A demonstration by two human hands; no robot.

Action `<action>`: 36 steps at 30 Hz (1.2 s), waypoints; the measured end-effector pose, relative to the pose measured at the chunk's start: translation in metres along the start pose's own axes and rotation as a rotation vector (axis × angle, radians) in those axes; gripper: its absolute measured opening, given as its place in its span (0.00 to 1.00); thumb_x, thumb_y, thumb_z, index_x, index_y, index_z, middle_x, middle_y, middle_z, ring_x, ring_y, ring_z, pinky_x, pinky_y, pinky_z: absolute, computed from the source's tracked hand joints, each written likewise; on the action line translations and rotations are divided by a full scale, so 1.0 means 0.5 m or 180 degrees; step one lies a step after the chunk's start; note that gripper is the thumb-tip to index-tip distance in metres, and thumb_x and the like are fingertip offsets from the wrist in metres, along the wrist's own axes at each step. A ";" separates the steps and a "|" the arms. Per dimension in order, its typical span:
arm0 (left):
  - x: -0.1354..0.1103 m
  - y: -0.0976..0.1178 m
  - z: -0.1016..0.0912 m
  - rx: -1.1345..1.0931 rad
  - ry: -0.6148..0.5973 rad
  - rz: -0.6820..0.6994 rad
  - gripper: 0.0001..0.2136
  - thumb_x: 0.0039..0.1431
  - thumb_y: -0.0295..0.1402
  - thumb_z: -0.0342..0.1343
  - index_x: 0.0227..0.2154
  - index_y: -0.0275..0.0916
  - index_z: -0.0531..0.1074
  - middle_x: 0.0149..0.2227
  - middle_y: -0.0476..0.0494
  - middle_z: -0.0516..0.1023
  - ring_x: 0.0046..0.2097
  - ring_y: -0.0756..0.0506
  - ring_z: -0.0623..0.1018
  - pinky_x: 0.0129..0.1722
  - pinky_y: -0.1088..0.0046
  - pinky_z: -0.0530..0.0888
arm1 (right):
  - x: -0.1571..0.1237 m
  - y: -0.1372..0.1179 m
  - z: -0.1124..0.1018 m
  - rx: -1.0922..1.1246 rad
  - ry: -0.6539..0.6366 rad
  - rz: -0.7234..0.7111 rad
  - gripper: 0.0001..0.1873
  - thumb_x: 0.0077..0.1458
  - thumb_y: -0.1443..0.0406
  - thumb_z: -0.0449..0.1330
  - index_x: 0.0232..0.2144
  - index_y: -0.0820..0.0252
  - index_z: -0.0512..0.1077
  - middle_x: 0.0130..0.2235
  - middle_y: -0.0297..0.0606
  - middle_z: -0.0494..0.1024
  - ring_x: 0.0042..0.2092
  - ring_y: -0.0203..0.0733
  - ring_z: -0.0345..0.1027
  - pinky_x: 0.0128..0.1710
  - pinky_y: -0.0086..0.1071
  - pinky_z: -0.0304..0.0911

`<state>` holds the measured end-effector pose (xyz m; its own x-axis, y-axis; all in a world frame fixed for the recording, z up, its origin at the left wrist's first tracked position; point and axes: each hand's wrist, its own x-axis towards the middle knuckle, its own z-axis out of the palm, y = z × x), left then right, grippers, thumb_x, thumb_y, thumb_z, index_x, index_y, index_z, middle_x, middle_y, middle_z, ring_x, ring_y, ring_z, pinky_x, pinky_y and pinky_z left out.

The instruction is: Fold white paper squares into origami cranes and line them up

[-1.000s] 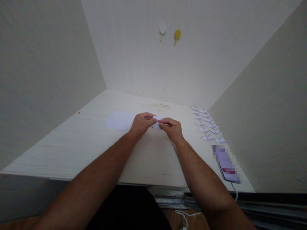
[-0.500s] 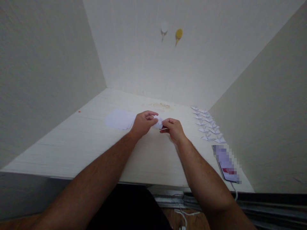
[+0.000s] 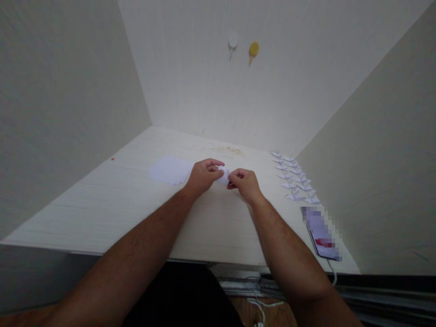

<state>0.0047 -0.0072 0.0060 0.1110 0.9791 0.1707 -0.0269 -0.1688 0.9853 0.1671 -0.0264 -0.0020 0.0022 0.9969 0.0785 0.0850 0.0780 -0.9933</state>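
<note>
A small piece of white folded paper [image 3: 223, 178] is held between my two hands above the middle of the table. My left hand [image 3: 205, 174] pinches its left side between thumb and fingers. On the right side, my right hand [image 3: 245, 181] grips the paper's edge with thumb and index finger. The fingers cover much of the paper, so its exact folds cannot be made out. Just left of my left hand lies a stack of white paper sheets [image 3: 168, 169], slightly fanned out.
Rows of several folded white paper cranes [image 3: 294, 177] stand at the right of the white table [image 3: 136, 218]. Nearer me lies a phone [image 3: 320, 231] with a cable [image 3: 334, 272]. Walls enclose three sides; a white hook [image 3: 233, 42] and a yellow hook [image 3: 254, 48] hang on the back one.
My right hand's fingers have shifted slightly left and closed in on the folded paper, covering more of its right side. My left hand stays almost where it was.
</note>
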 end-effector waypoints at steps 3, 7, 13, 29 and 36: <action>0.001 0.000 -0.002 0.0097 -0.0026 0.0038 0.15 0.43 0.32 0.64 0.37 0.35 0.77 0.23 0.51 0.74 0.25 0.52 0.71 0.27 0.75 0.67 | 0.000 0.001 0.004 -0.0013 0.0053 -0.0046 0.07 0.44 0.63 0.64 0.21 0.61 0.72 0.21 0.31 0.75 0.22 0.33 0.69 0.25 0.29 0.69; 0.002 -0.001 -0.003 0.0076 -0.0047 0.0064 0.16 0.43 0.33 0.64 0.39 0.35 0.77 0.25 0.50 0.75 0.26 0.52 0.71 0.29 0.75 0.68 | 0.000 0.004 0.009 0.0119 0.0110 -0.0083 0.07 0.42 0.63 0.65 0.21 0.60 0.72 0.22 0.31 0.75 0.24 0.33 0.69 0.27 0.31 0.72; -0.002 0.004 0.004 0.0094 0.0013 0.0140 0.15 0.43 0.33 0.64 0.37 0.35 0.77 0.22 0.52 0.72 0.24 0.53 0.68 0.25 0.77 0.64 | 0.000 0.005 0.011 -0.0101 0.0314 -0.0345 0.08 0.42 0.64 0.65 0.20 0.60 0.70 0.20 0.30 0.73 0.22 0.32 0.67 0.28 0.32 0.71; 0.000 -0.001 0.011 -0.0320 -0.0246 -0.0318 0.11 0.41 0.35 0.66 0.28 0.35 0.75 0.26 0.46 0.77 0.27 0.50 0.74 0.28 0.74 0.70 | -0.011 -0.005 0.018 -0.0595 0.0484 -0.0514 0.12 0.46 0.57 0.65 0.20 0.60 0.72 0.19 0.31 0.72 0.21 0.32 0.61 0.20 0.26 0.54; -0.002 -0.004 0.027 -0.0773 -0.0139 -0.0519 0.11 0.36 0.32 0.67 0.21 0.35 0.71 0.23 0.48 0.75 0.26 0.51 0.74 0.28 0.73 0.70 | -0.018 -0.008 0.018 -0.0949 0.0519 -0.0738 0.15 0.49 0.55 0.63 0.21 0.60 0.72 0.18 0.30 0.68 0.21 0.31 0.56 0.21 0.27 0.51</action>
<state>0.0178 -0.0094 0.0042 0.1760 0.9843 0.0156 -0.2416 0.0278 0.9700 0.1576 -0.0354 0.0003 0.1049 0.9369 0.3336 0.3867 0.2706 -0.8816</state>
